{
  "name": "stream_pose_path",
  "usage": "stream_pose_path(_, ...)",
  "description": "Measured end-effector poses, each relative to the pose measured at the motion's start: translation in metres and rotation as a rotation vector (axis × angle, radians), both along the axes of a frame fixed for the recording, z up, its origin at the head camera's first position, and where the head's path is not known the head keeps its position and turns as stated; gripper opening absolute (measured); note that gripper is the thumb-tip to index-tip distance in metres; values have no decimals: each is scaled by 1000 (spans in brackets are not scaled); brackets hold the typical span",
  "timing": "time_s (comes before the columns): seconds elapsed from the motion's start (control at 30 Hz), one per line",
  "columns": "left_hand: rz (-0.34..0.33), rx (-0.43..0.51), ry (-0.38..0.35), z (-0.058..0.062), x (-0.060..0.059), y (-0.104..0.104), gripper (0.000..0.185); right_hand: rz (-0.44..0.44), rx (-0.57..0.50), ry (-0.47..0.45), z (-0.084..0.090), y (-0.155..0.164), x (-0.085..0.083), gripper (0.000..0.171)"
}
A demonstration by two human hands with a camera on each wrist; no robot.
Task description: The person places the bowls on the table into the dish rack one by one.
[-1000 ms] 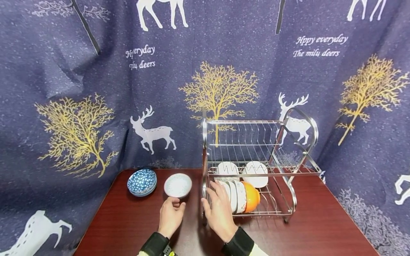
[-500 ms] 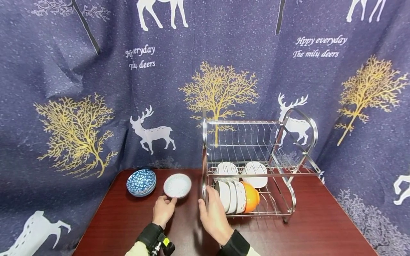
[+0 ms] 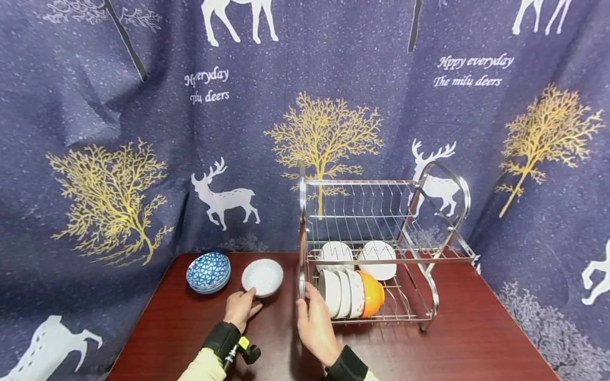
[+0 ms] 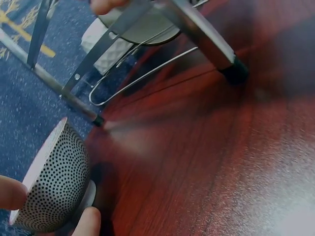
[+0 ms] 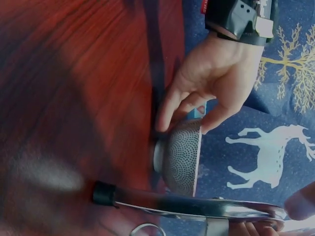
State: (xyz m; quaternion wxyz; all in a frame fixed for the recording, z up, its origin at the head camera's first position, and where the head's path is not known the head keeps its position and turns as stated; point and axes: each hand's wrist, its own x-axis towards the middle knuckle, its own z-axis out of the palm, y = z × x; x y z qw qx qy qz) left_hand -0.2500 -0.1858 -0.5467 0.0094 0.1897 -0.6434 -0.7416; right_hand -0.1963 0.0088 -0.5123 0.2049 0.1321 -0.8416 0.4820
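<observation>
Head view: speckled bowl (image 3: 262, 277) upright, round mouth up, in left grip (image 3: 240, 308).

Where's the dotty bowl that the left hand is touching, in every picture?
Head: the dotty bowl is left of centre, below the middle, by the left hand.
Left wrist: the dotty bowl is in the bottom left corner.
Right wrist: the dotty bowl is slightly right of centre, below the middle.
Shared landmark: the metal rack, right of the bowl in head, at the top in left wrist, near the bottom in right wrist.
</observation>
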Motion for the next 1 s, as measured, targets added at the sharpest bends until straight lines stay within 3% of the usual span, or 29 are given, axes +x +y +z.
stream_pose_path(0.2,8,78,-11,0,-5,-1,58,21,-63,-31,-4,-2,0,30)
stream_pose_path(0.5,-4,280,1,4,-6,-5,55,56,-193,-147,-5,-1,2,10)
stream_pose_path(1.0,33,260,3,-1,-2,-8,56,47,-156,-134,-4,1,2,12)
